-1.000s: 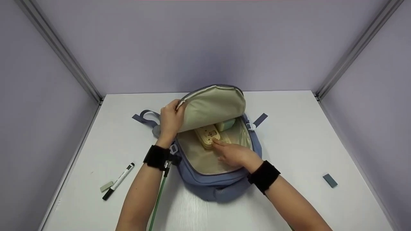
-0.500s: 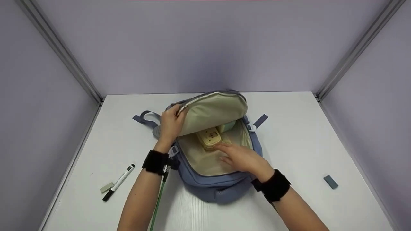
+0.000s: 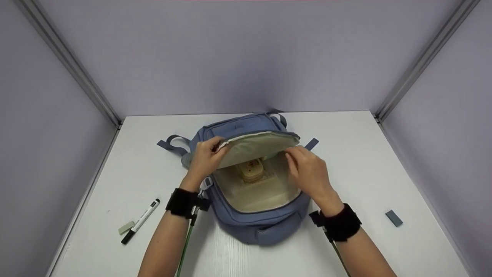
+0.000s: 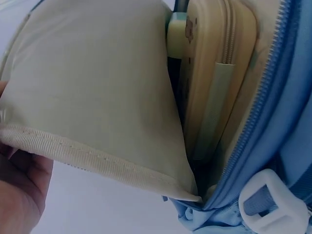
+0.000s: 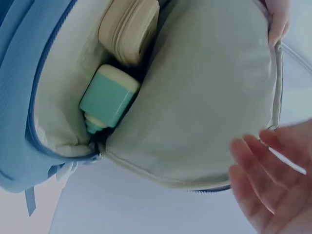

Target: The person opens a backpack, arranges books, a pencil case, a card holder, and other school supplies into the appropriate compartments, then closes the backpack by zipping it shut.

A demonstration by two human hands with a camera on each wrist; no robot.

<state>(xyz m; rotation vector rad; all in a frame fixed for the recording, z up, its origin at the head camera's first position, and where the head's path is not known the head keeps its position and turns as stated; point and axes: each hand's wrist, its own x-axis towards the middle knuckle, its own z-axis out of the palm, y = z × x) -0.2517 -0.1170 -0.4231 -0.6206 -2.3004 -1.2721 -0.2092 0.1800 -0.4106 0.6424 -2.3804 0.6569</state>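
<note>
A blue backpack (image 3: 265, 232) lies unzipped on the white table, its beige-lined flap (image 3: 257, 148) partly raised. My left hand (image 3: 206, 158) grips the flap's left edge. At the flap's right edge is my right hand (image 3: 310, 173); in the right wrist view its fingers (image 5: 258, 170) are loosely bent, with nothing held between them. Inside the bag sits a yellow zippered pencil case (image 4: 209, 78) with a small printed figure. Beside it is a mint-green, bottle-like thing with a cream base (image 5: 109, 95), mostly hidden by the flap in the head view.
On the left of the table, a black-and-white marker (image 3: 140, 221) lies against a small pale-green block (image 3: 126, 227). A small dark blue-grey block (image 3: 394, 218) lies on the right. Straps (image 3: 172, 146) stick out beside the bag. Panel walls (image 3: 246, 57) enclose the table.
My left hand has brought the flap lower and towards me. My right hand has left the pencil case and moved up and right, to the flap's right edge.
</note>
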